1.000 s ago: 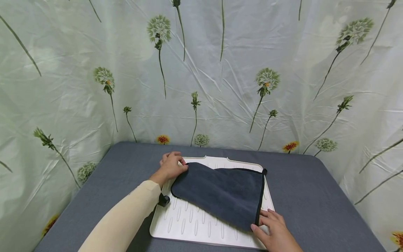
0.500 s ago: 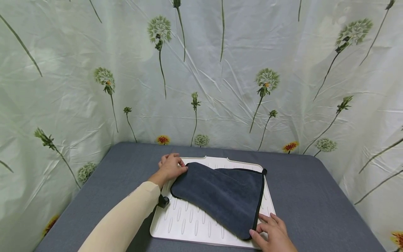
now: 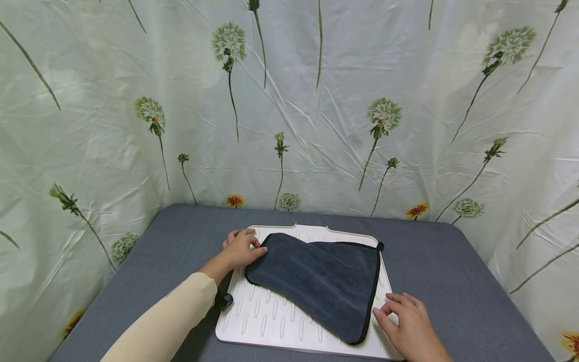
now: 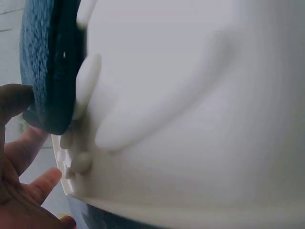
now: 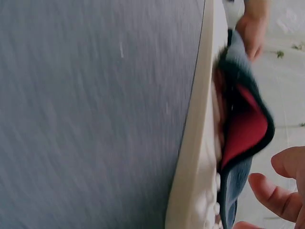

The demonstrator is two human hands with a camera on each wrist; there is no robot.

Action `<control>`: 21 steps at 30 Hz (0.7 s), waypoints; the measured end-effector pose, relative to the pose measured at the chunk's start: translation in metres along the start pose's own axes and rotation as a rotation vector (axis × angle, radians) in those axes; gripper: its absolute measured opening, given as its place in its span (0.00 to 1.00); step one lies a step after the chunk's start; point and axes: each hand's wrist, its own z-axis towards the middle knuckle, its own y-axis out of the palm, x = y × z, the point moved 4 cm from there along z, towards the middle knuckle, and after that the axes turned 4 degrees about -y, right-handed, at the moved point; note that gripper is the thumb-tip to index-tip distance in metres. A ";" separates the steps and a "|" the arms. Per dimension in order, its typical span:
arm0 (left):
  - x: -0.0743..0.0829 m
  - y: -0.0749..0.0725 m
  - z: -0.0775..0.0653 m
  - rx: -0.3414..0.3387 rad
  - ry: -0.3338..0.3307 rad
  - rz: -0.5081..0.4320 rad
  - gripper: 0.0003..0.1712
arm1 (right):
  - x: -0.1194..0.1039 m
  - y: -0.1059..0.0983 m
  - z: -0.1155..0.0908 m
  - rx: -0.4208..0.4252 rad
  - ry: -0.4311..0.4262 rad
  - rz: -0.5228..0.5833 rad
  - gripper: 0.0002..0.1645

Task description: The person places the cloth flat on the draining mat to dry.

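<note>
A dark blue-grey towel [image 3: 316, 281] with black edging lies folded over slantwise on a white ribbed tray [image 3: 253, 322]. Its inner face shows red in the right wrist view, where the near corner [image 5: 248, 129] gapes a little. My left hand [image 3: 237, 251] is at the towel's far left edge. There, the thumb [image 4: 16, 100] lies against the cloth and a finger [image 4: 31, 145] reaches beneath it. Beyond the towel's near right corner, over the tray's right edge, my right hand [image 3: 407, 322] hovers with loosely bent fingers, apart from the cloth.
The tray stands on a table with a grey cover [image 3: 452, 281], close to its near edge. A black knob-like piece [image 3: 226, 301] sits by the left wrist. Behind the table hangs a pale curtain [image 3: 316, 125] printed with flowers.
My right hand has let go of the towel's near right corner and moved off to the right, after that corner came down nearer me. My left hand has slid slightly nearer along the edge.
</note>
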 end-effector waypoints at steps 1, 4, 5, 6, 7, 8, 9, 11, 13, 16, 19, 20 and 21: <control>-0.001 0.000 -0.003 -0.008 0.002 -0.007 0.15 | 0.001 -0.001 0.003 0.035 -0.023 -0.018 0.17; -0.002 -0.002 -0.013 -0.026 0.021 -0.022 0.15 | 0.006 -0.002 0.012 0.113 -0.071 -0.062 0.16; -0.002 -0.002 -0.017 -0.031 0.030 -0.031 0.15 | 0.007 -0.002 0.016 0.125 -0.085 -0.076 0.16; -0.002 -0.003 -0.020 -0.039 0.034 -0.040 0.16 | 0.009 -0.002 0.020 0.121 -0.088 -0.087 0.16; -0.003 -0.004 -0.024 -0.042 0.041 -0.045 0.16 | 0.009 -0.001 0.024 0.116 -0.095 -0.095 0.15; -0.004 -0.004 -0.028 -0.045 0.047 -0.047 0.16 | 0.010 0.000 0.029 0.107 -0.100 -0.097 0.14; -0.004 -0.005 -0.032 -0.050 0.054 -0.051 0.16 | 0.011 0.002 0.033 0.089 -0.099 -0.098 0.14; -0.003 -0.006 -0.040 -0.059 0.053 -0.066 0.16 | 0.012 0.004 0.043 0.063 -0.110 -0.101 0.12; -0.003 -0.007 -0.047 -0.061 0.057 -0.073 0.15 | 0.012 0.006 0.052 0.030 -0.115 -0.107 0.10; -0.001 -0.007 -0.058 -0.061 0.062 -0.086 0.15 | 0.011 0.009 0.067 -0.017 -0.118 -0.121 0.07; -0.002 -0.006 -0.068 -0.056 0.071 -0.088 0.21 | 0.009 0.012 0.079 -0.054 -0.112 -0.130 0.09; -0.002 -0.006 -0.071 -0.057 0.073 -0.090 0.23 | 0.007 0.013 0.083 -0.062 -0.114 -0.129 0.10; -0.003 -0.006 -0.073 -0.059 0.074 -0.089 0.24 | 0.006 0.015 0.087 -0.070 -0.115 -0.128 0.11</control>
